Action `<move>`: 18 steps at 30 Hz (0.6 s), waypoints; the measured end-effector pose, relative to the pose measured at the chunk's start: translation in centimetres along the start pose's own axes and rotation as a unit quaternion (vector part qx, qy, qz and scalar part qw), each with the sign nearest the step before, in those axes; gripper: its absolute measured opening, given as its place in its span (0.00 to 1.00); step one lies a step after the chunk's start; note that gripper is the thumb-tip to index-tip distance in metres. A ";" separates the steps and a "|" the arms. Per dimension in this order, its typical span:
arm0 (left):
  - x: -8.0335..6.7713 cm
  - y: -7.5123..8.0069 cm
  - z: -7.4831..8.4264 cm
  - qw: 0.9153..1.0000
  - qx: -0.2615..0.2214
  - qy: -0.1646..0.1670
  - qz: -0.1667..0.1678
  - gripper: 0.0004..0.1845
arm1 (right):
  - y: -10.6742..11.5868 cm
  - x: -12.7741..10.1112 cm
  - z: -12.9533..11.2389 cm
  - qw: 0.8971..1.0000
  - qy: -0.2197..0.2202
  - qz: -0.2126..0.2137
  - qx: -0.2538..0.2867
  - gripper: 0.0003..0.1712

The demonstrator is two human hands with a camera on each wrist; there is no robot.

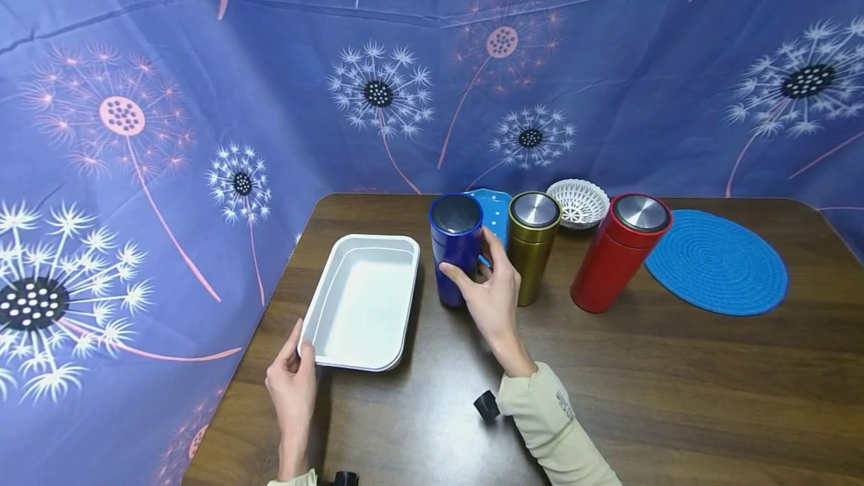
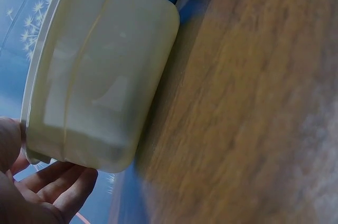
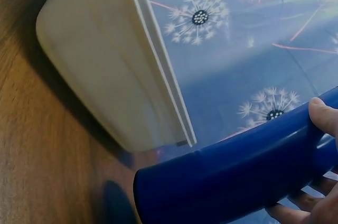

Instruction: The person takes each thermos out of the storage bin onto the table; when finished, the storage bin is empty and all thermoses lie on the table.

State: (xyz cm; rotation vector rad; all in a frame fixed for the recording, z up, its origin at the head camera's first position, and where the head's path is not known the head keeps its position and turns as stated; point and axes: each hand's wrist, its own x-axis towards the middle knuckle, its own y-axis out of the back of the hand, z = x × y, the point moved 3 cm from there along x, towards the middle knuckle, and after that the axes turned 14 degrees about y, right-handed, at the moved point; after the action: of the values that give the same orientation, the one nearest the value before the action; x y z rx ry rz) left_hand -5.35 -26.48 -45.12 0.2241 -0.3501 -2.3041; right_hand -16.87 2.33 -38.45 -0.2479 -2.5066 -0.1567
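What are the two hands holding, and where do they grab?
The right hand grips the blue flask around its middle. The left hand holds the white tray by its near corner rim.

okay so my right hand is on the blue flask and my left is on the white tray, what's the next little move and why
Probably lift the blue flask straight up a little. Your right hand already wraps its side, and it stands close between the gold flask and the white tray, so sliding could bump either. Your left hand grips the tray's near corner, steadying it.
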 end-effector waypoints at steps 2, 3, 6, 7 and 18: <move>0.0 0.0 0.0 1.000 -0.001 0.000 0.000 0.20 | 0.0 0.0 0.2 1.000 0.000 0.000 -0.004 0.41; 0.0 0.0 0.0 1.000 -0.003 0.000 -0.001 0.20 | 0.0 -0.1 0.4 1.000 0.001 0.000 -0.005 0.41; 0.0 -0.1 0.0 1.000 -0.003 0.001 -0.002 0.20 | -0.1 -0.1 0.7 1.000 0.004 -0.001 -0.010 0.41; 0.1 -0.1 0.0 1.000 -0.004 0.000 -0.002 0.20 | -0.1 -0.1 0.8 1.000 0.004 -0.002 -0.012 0.41; 0.0 0.0 0.0 1.000 0.000 0.002 0.002 0.20 | -0.5 -0.3 1.8 1.000 -0.017 -0.009 -0.023 0.43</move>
State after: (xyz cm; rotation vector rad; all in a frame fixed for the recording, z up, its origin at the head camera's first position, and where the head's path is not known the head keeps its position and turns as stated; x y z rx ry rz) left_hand -5.41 -26.49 -45.13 0.2278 -0.3488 -2.2995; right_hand -17.79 2.12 -40.11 -0.2490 -2.5426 -0.2204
